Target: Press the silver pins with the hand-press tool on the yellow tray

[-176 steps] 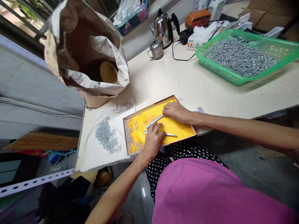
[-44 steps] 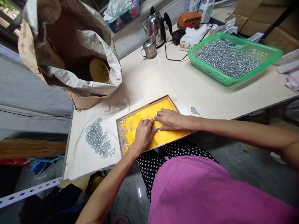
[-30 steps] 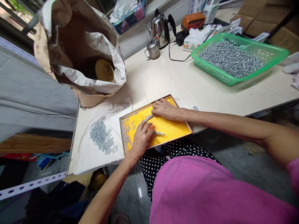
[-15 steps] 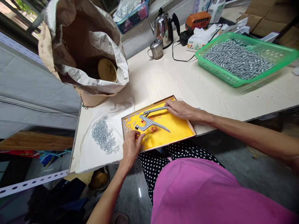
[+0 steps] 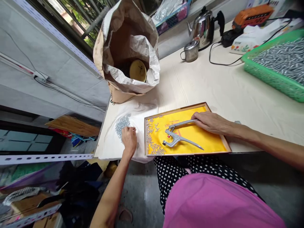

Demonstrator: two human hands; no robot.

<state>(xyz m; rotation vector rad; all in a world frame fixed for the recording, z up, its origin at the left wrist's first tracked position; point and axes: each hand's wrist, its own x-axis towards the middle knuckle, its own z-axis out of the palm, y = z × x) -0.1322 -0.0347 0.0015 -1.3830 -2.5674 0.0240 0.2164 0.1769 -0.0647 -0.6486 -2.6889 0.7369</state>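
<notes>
My right hand (image 5: 210,123) grips the upper handle of silver pliers (image 5: 177,139), whose jaws gape over a shallow tray (image 5: 187,153) lined in yellow. The pliers have a spring near the pivot and a small red part at the jaw. Small metal pins (image 5: 155,148) lie scattered along the tray's left side. To the left, my left hand (image 5: 129,139) is down at a pile of small metal pins (image 5: 122,123) on a white cloth (image 5: 106,142). Its fingers are curled together; whatever is between them is hidden.
An open paper sack (image 5: 135,91) with a round yellowish container inside stands behind the pile. Farther back are a metal cup (image 5: 191,52), a kettle (image 5: 203,28) and an orange battery (image 5: 253,15). A green basket (image 5: 268,76) of metal pieces sits at right.
My left hand has left the tray's left edge beside the plier jaws and moved left onto the pile. My right hand still holds the pliers. The view has swung left.
</notes>
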